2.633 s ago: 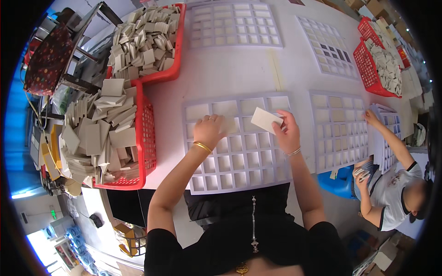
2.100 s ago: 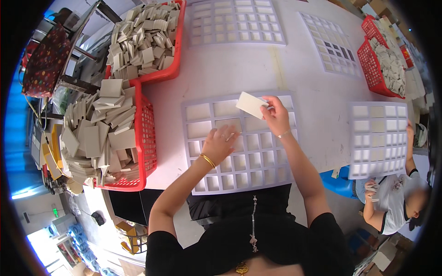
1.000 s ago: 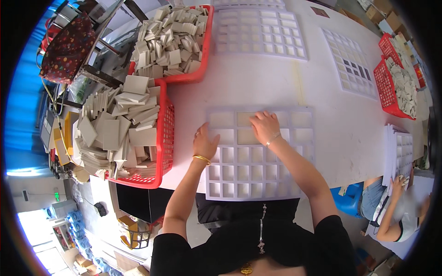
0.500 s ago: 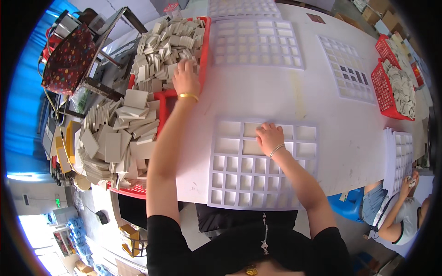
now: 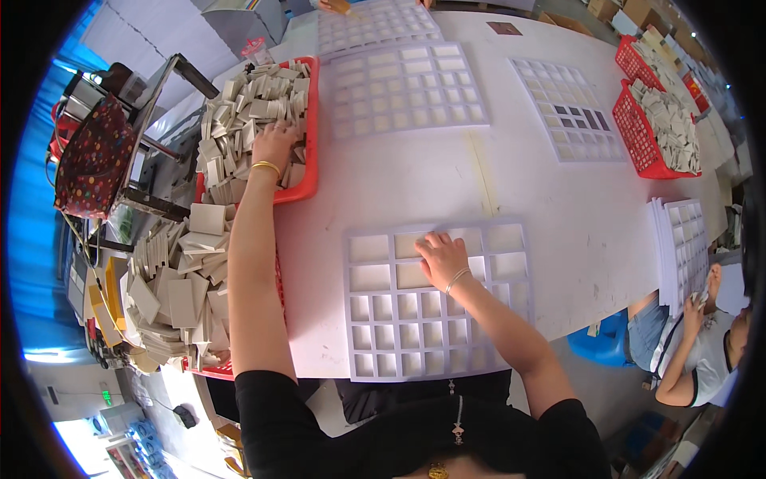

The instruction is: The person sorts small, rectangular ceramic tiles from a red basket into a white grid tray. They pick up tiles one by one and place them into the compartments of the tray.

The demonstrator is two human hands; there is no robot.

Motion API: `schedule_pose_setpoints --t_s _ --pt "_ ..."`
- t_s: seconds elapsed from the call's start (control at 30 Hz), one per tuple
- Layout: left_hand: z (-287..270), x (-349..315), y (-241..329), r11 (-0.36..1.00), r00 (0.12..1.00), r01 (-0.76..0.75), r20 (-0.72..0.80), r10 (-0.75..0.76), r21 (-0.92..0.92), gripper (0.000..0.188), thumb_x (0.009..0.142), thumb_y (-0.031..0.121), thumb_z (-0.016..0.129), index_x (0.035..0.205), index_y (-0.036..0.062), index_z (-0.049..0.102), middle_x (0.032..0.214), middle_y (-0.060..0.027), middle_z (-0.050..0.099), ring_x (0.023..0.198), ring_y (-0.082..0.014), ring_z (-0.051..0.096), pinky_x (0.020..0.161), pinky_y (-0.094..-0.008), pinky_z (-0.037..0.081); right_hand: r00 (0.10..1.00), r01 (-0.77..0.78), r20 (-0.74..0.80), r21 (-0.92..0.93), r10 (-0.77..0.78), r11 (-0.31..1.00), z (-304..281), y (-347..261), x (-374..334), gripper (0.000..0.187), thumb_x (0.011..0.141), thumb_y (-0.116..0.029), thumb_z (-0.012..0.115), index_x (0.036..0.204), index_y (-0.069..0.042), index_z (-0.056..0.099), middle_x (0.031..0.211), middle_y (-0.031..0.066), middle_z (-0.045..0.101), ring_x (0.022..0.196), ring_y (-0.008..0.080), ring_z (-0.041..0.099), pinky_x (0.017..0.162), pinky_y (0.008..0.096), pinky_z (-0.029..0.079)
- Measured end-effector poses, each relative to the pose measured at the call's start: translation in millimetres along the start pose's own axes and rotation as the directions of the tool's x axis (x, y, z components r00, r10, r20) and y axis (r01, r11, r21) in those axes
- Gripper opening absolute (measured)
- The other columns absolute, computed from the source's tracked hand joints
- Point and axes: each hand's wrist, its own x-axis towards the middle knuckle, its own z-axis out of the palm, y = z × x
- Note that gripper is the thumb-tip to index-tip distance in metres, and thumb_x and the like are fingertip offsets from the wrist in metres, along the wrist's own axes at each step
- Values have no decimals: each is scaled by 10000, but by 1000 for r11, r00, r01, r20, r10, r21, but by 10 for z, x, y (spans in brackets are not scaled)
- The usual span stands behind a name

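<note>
My left hand [image 5: 275, 145], with a yellow bangle at the wrist, reaches into the far red basket [image 5: 312, 104] of loose pale tiles [image 5: 267, 108]. Its fingers are spread a little, tips among the tiles; no tile shows in its grasp. Over the upper part of a white compartment tray [image 5: 346, 319] in front of me is my right hand [image 5: 444, 259]. Those fingers are curled together at the tray's top row, and what they hold, if anything, is hidden under them. Pale tiles [image 5: 412, 275] lie in compartments beside that hand; the lower rows are smaller squares.
A nearer heap of larger pale tiles [image 5: 182, 303] stands at the left. Further compartment trays [image 5: 407, 88] lie across the table, one with several dark tiles [image 5: 581, 117]. Red baskets [image 5: 638, 132] and stacked trays [image 5: 678, 247] are at the right, where a person [image 5: 694, 347] sits.
The whole view has shifted. My left hand has sunk lower over the tiles, fingers more bent. My right hand stays at the tray's top row. Another person's hands now show at the far edge.
</note>
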Motion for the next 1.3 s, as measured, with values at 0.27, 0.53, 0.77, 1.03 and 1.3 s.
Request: schedule_pose_setpoints --t_s 0.27,0.53,0.77,1.03,1.3 --pt "-366 -195 453 583 819 198 -194 -540 -788 316 761 127 658 1076 113 638 966 -104 645 859 -233 635 754 -354 502 989 -43 139 -15 45 999 -121 -71 126 284 835 -339 631 1030 -133 635 1128 35 528 1089 198 486 834 440 401" --pt "-929 -1173 1982 -381 851 494 525 26 -782 264 894 158 588 1122 25 582 986 -52 646 849 -131 642 564 -250 553 985 -152 106 905 136 398 -409 176 143 296 920 -300 568 1076 -54 625 1015 67 632 931 206 611 824 360 482" --pt "-832 -1989 2464 -607 785 565 592 185 -559 365 889 204 587 1198 21 523 1004 -52 613 843 -138 620 562 -260 530 986 -152 157 984 -54 92 -416 4 -126 204 878 -70 615 1071 -4 606 964 81 652 767 107 631 685 241 524" --pt "-755 -2659 2407 -973 711 218 695 108 -71 400 892 274 541 1206 28 513 1000 -74 589 915 -174 602 616 -277 563 988 -155 132 841 80 518 -272 -114 -532 127 842 -78 621 944 -10 654 822 68 678 705 134 645 647 262 518" --pt "-809 -3014 2510 -992 653 77 747 127 101 278 917 225 491 1118 35 514 1158 -149 578 1028 -287 621 587 -303 582 987 85 72 545 -147 834 -71 -294 -486 127 846 -105 581 904 -126 692 893 54 649 817 268 630 704 372 503"
